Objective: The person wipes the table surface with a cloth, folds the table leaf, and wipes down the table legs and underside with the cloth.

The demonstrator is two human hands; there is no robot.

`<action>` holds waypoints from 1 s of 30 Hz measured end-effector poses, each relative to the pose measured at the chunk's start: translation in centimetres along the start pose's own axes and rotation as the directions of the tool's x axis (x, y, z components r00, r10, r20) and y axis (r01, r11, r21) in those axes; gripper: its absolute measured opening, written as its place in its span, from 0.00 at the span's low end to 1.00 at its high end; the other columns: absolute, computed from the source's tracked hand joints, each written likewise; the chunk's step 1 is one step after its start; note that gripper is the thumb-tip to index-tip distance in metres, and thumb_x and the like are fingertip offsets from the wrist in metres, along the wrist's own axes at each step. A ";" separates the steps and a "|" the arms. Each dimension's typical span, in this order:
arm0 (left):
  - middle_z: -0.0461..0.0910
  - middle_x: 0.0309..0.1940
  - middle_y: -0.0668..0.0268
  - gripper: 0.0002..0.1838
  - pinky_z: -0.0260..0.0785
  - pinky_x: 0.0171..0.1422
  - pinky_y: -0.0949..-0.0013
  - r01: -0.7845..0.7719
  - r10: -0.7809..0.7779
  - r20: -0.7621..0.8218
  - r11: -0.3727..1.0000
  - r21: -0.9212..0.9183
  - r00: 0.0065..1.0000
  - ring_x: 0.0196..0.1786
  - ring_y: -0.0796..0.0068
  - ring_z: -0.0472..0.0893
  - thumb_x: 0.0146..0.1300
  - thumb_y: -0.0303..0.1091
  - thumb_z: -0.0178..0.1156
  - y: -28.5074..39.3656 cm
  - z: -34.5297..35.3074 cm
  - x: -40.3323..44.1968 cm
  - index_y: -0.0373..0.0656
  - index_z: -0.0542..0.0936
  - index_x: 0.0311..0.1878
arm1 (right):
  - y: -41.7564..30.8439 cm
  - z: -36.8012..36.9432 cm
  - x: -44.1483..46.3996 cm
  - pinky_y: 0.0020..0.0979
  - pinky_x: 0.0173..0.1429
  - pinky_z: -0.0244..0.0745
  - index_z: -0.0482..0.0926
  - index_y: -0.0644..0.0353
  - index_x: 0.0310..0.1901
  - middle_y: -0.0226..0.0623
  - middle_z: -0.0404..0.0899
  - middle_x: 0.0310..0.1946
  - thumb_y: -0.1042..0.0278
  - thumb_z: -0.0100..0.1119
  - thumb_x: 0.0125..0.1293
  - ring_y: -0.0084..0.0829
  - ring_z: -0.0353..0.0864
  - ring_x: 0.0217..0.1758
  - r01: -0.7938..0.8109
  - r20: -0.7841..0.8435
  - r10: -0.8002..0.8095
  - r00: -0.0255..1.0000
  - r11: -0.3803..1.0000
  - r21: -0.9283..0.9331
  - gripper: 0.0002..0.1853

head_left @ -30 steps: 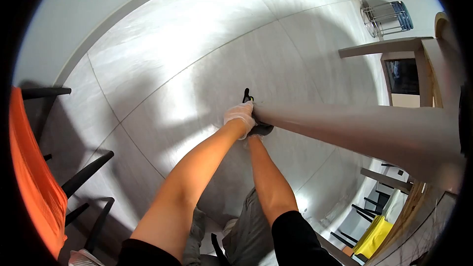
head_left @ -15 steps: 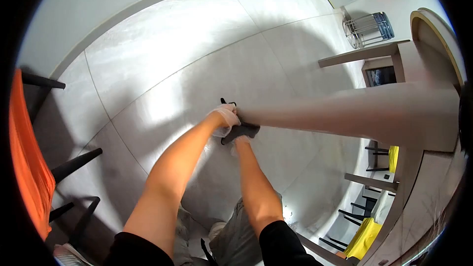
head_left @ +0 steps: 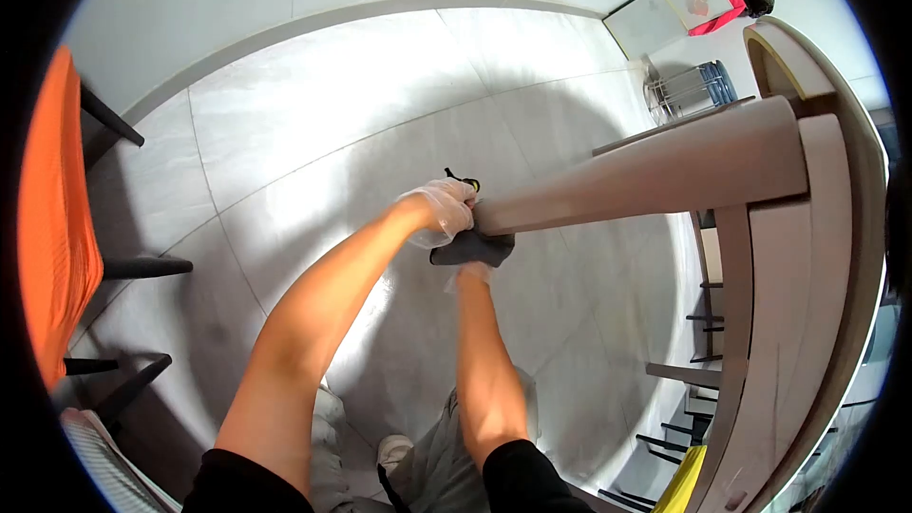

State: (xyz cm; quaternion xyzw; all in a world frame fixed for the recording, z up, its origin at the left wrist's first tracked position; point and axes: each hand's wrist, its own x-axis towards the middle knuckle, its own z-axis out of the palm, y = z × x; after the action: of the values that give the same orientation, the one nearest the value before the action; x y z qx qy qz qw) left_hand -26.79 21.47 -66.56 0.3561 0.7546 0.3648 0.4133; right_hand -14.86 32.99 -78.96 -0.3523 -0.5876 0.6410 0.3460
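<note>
My left hand (head_left: pixel 448 207), in a clear plastic glove, is closed at the foot of a brown table leg (head_left: pixel 646 171). A small black thing with a yellow ring (head_left: pixel 465 180) pokes out beyond its fingers; I cannot make out its kind. Just below, my right hand (head_left: pixel 472 272), gloved too, is mostly hidden behind a dark grey cloth (head_left: pixel 473 248). Its fingers are bent around the cloth, which presses against the low end of the leg.
The table's frame and top edge (head_left: pixel 798 275) fill the right side. An orange-covered chair (head_left: pixel 62 228) with black legs stands at left. Stacked metal stools (head_left: pixel 689 90) are by the wall, a yellow-covered chair (head_left: pixel 682 483) at lower right. Pale tiles (head_left: pixel 313 171) make the floor.
The view has shifted, and the table leg now slants more upward to the right. Both hands stay at its foot, with the black and yellow thing showing more clearly.
</note>
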 end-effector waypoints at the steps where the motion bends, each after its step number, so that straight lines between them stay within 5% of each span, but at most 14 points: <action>1: 0.84 0.36 0.57 0.13 0.74 0.50 0.59 -0.021 0.022 -0.022 1.000 0.012 1.000 0.43 0.59 0.83 0.57 0.37 0.66 0.8 -0.2 -0.4 0.42 0.83 0.44 | -0.9 0.0 0.1 0.36 0.59 0.76 0.74 0.63 0.59 0.33 0.79 0.49 0.69 0.68 0.66 0.30 0.80 0.50 0.025 -0.001 -0.025 1.000 0.999 0.044 0.22; 9: 0.83 0.35 0.56 0.16 0.73 0.46 0.58 -0.160 0.157 -0.184 0.987 0.000 0.970 0.41 0.60 0.82 0.58 0.40 0.66 7.3 -2.4 -5.0 0.40 0.82 0.44 | -10.7 1.2 -0.1 0.36 0.58 0.78 0.76 0.64 0.58 0.33 0.80 0.47 0.70 0.68 0.66 0.29 0.81 0.49 0.289 0.027 -0.297 0.954 0.943 0.164 0.21; 14: 0.80 0.31 0.54 0.18 0.72 0.46 0.59 -0.403 0.385 -0.358 0.915 0.025 0.851 0.38 0.59 0.81 0.57 0.42 0.66 11.4 -3.1 -7.3 0.37 0.81 0.42 | -20.1 0.8 -2.2 0.35 0.56 0.78 0.78 0.64 0.54 0.32 0.82 0.45 0.74 0.70 0.64 0.29 0.82 0.47 0.480 0.134 -0.472 0.871 0.877 -0.029 0.18; 17: 0.81 0.37 0.52 0.18 0.72 0.51 0.58 -0.501 0.474 -0.402 0.865 0.043 0.784 0.43 0.55 0.81 0.58 0.42 0.65 14.1 -3.6 -8.8 0.36 0.79 0.43 | -25.9 1.8 -3.6 0.31 0.50 0.78 0.79 0.60 0.42 0.24 0.82 0.37 0.62 0.79 0.51 0.22 0.81 0.40 0.590 0.131 -0.577 0.806 0.802 -0.095 0.21; 20: 0.80 0.41 0.51 0.19 0.72 0.56 0.57 -0.602 0.553 -0.435 0.798 0.033 0.710 0.47 0.53 0.80 0.59 0.42 0.65 16.5 -4.5 -10.3 0.36 0.80 0.46 | -28.1 -0.9 -1.3 0.35 0.61 0.77 0.80 0.64 0.54 0.33 0.83 0.50 0.68 0.69 0.68 0.30 0.82 0.53 0.844 0.399 -0.744 0.536 0.491 -0.217 0.16; 21: 0.80 0.41 0.51 0.18 0.72 0.56 0.57 -0.642 0.581 -0.468 0.766 0.036 0.666 0.47 0.53 0.80 0.60 0.41 0.65 17.2 -4.6 -10.6 0.37 0.80 0.47 | -29.2 -0.9 -1.1 0.36 0.62 0.76 0.79 0.63 0.55 0.34 0.83 0.51 0.67 0.66 0.70 0.31 0.82 0.54 0.764 0.373 -0.700 0.609 0.644 -0.040 0.16; 23: 0.80 0.42 0.52 0.17 0.72 0.56 0.57 -0.721 0.611 -0.527 0.693 -0.004 0.591 0.47 0.53 0.80 0.61 0.38 0.66 18.6 -4.6 -11.1 0.37 0.80 0.47 | -31.2 -1.3 -0.6 0.35 0.61 0.76 0.78 0.62 0.54 0.33 0.82 0.51 0.64 0.63 0.72 0.29 0.81 0.54 0.798 0.496 -0.626 0.602 0.500 -0.336 0.14; 24: 0.80 0.42 0.52 0.15 0.72 0.56 0.57 -0.760 0.617 -0.555 0.649 -0.041 0.557 0.47 0.53 0.80 0.62 0.37 0.67 19.4 -4.7 -11.1 0.37 0.80 0.47 | -31.9 -1.6 0.0 0.33 0.59 0.76 0.77 0.60 0.52 0.32 0.82 0.49 0.63 0.61 0.72 0.25 0.81 0.53 0.750 0.613 -0.545 0.571 0.043 -0.660 0.13; 26: 0.79 0.43 0.53 0.14 0.72 0.57 0.57 -0.814 0.627 -0.607 0.578 -0.058 0.489 0.47 0.54 0.80 0.63 0.34 0.67 20.6 -4.9 -11.3 0.37 0.80 0.48 | -32.7 -1.2 1.5 0.32 0.60 0.76 0.76 0.59 0.53 0.31 0.82 0.50 0.61 0.57 0.74 0.24 0.81 0.54 0.553 0.662 -0.461 0.590 -0.367 -0.748 0.13; 30: 0.78 0.43 0.54 0.14 0.72 0.58 0.56 -0.815 0.618 -0.685 0.576 0.061 0.385 0.50 0.52 0.79 0.64 0.33 0.67 21.5 -5.3 -10.9 0.39 0.79 0.50 | -32.2 0.2 2.5 0.32 0.62 0.75 0.77 0.59 0.56 0.32 0.81 0.53 0.61 0.55 0.76 0.26 0.80 0.57 0.639 0.512 -0.656 0.554 -0.058 -0.767 0.15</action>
State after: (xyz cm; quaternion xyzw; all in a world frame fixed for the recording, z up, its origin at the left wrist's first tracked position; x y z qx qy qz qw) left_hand -21.93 21.29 -42.33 0.4379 0.5507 0.7101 -0.0263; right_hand -15.40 37.31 -46.99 -0.1608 -0.9216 -0.0511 0.3496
